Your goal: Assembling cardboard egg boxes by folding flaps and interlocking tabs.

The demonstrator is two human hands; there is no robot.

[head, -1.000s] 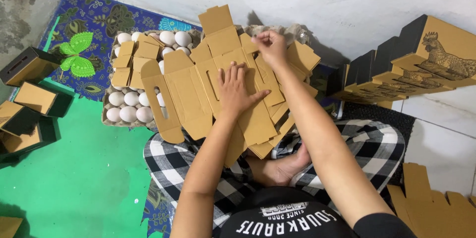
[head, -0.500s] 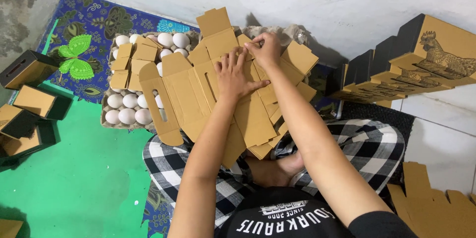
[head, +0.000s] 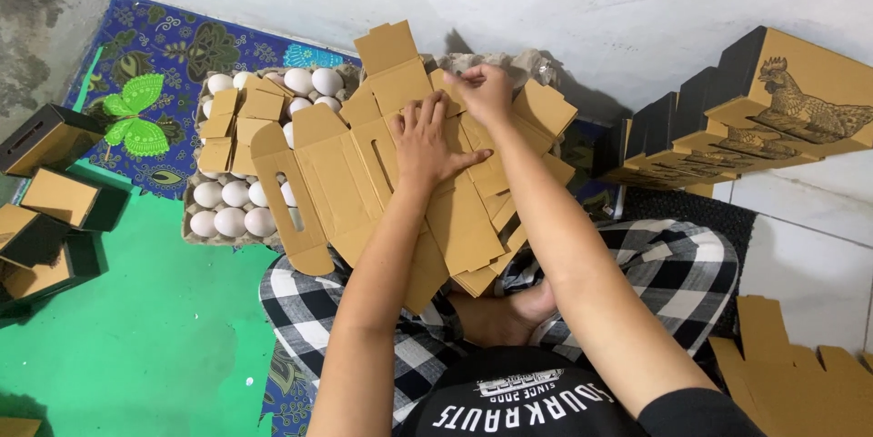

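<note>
Left hand (head: 426,148) pressed flat, fingers (head: 424,115) spread apart, pinning the stack of flat cardboard box blanks (head: 400,173) resting on the lap. Right hand (head: 482,93) just beyond, fingers together, pinching the top blank's far edge as if to peel it free. Egg tray (head: 227,210) just left, partly under the cardboard. Folded boxes (head: 55,210) further left on green floor (head: 136,337).

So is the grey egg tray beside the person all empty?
No, the grey pulp egg tray has many white eggs in it, with flat brown cardboard box cut-outs lying over part of it.
</note>
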